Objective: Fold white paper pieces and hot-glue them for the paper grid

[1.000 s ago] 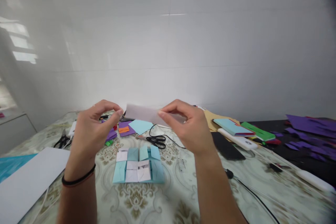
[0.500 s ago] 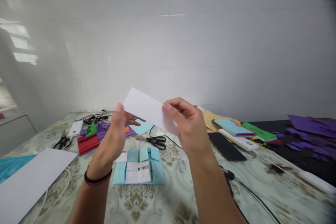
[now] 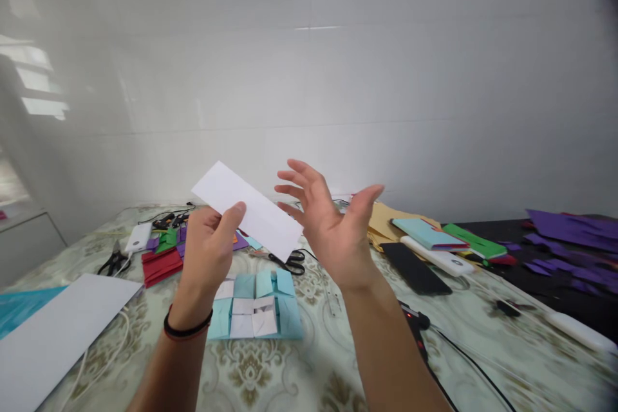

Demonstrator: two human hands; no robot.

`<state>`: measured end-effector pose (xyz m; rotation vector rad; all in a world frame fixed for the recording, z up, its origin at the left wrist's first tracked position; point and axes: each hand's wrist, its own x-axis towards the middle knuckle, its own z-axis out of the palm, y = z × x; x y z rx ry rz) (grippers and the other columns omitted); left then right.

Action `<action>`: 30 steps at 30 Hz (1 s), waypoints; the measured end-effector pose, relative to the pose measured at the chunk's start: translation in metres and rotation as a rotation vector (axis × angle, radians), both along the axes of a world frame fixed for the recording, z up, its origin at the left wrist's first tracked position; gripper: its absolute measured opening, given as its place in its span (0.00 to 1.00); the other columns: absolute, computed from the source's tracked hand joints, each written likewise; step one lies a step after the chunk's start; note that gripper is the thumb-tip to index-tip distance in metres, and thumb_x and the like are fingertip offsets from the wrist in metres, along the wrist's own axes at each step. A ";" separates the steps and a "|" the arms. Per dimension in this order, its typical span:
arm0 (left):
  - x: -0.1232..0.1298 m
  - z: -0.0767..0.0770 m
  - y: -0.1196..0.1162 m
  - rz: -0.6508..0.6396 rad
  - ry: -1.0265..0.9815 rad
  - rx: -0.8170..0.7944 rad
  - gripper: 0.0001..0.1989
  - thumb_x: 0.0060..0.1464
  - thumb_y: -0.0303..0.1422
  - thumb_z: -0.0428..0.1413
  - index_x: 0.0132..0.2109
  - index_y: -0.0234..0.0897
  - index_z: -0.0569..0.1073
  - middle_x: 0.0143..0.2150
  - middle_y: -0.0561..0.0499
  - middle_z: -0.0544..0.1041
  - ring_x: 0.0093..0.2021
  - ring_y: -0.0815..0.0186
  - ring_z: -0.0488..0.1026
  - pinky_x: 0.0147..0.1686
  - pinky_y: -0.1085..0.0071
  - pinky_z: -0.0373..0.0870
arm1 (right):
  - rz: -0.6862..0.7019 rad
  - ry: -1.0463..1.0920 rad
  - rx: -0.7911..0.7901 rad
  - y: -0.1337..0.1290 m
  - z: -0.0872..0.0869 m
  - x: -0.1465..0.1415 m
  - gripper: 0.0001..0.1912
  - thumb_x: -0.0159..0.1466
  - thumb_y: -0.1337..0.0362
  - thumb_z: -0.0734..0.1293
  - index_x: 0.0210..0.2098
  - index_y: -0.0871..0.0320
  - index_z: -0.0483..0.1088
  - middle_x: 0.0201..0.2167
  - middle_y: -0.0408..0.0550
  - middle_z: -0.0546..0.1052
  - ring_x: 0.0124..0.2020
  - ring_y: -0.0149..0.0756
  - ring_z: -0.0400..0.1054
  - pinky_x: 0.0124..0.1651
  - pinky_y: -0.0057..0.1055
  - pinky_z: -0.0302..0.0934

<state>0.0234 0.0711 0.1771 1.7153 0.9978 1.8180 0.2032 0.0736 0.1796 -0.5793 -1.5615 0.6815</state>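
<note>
A white strip of paper is held up over the table, tilted down to the right. My left hand grips it with the thumb on top; a black band circles that wrist. Just right of the strip, my right hand is raised with its fingers spread and nothing in it. Below both hands lies a folded panel of light blue and white paper squares. Black-handled scissors lie behind the panel, partly hidden by the strip.
Red folded paper, pliers and a large white sheet lie on the left. To the right are a black phone-like slab, a stack of coloured paper, a corded tool and purple scraps.
My left hand has closed on the white strip, which has shifted left. My right hand has let go of it and spread its fingers.
</note>
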 end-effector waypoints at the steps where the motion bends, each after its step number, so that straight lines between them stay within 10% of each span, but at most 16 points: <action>1: -0.001 -0.001 0.001 0.039 -0.016 0.008 0.19 0.59 0.37 0.57 0.21 0.39 0.69 0.20 0.53 0.69 0.23 0.65 0.65 0.25 0.69 0.62 | -0.010 0.030 -0.008 -0.001 0.002 -0.001 0.48 0.64 0.28 0.31 0.53 0.46 0.66 0.49 0.53 0.73 0.49 0.44 0.71 0.48 0.40 0.70; 5: -0.001 -0.002 -0.002 0.192 -0.042 0.017 0.21 0.58 0.35 0.55 0.19 0.39 0.60 0.17 0.55 0.59 0.21 0.68 0.55 0.22 0.69 0.52 | 0.005 0.213 0.017 -0.007 0.008 -0.003 0.30 0.68 0.31 0.49 0.28 0.50 0.53 0.26 0.43 0.58 0.27 0.40 0.58 0.32 0.37 0.63; 11: 0.002 0.004 -0.009 0.112 0.066 -0.008 0.19 0.56 0.37 0.54 0.19 0.39 0.61 0.18 0.55 0.60 0.21 0.68 0.57 0.23 0.69 0.51 | 0.100 0.492 0.030 -0.007 0.001 0.002 0.30 0.66 0.53 0.65 0.21 0.53 0.41 0.18 0.35 0.38 0.19 0.31 0.32 0.21 0.33 0.42; 16: -0.007 0.003 0.012 -0.176 0.552 -0.291 0.17 0.56 0.39 0.51 0.21 0.39 0.66 0.19 0.53 0.67 0.22 0.66 0.62 0.24 0.69 0.55 | 0.129 0.516 0.053 -0.005 0.002 0.006 0.31 0.69 0.53 0.66 0.21 0.53 0.40 0.17 0.34 0.40 0.18 0.30 0.33 0.20 0.33 0.44; 21: -0.013 -0.030 0.063 -0.272 0.905 -0.530 0.15 0.48 0.33 0.54 0.16 0.38 0.67 0.16 0.51 0.71 0.20 0.64 0.69 0.23 0.71 0.59 | 0.170 0.623 -0.003 -0.008 0.007 0.004 0.32 0.66 0.58 0.69 0.19 0.55 0.42 0.17 0.34 0.41 0.18 0.27 0.35 0.20 0.30 0.42; 26: -0.013 -0.057 0.089 -0.319 1.000 -0.658 0.14 0.44 0.30 0.57 0.14 0.37 0.68 0.15 0.49 0.74 0.18 0.62 0.72 0.22 0.72 0.62 | 0.216 0.819 -0.042 -0.011 0.008 0.003 0.34 0.65 0.59 0.68 0.19 0.55 0.37 0.16 0.33 0.36 0.16 0.25 0.31 0.18 0.30 0.36; 30: -0.014 -0.050 0.082 -0.347 0.873 -0.587 0.16 0.51 0.35 0.58 0.18 0.36 0.72 0.18 0.46 0.78 0.21 0.60 0.77 0.24 0.71 0.69 | 0.214 0.815 -0.073 -0.013 0.008 0.004 0.36 0.66 0.57 0.68 0.19 0.54 0.36 0.15 0.32 0.35 0.15 0.24 0.29 0.17 0.29 0.34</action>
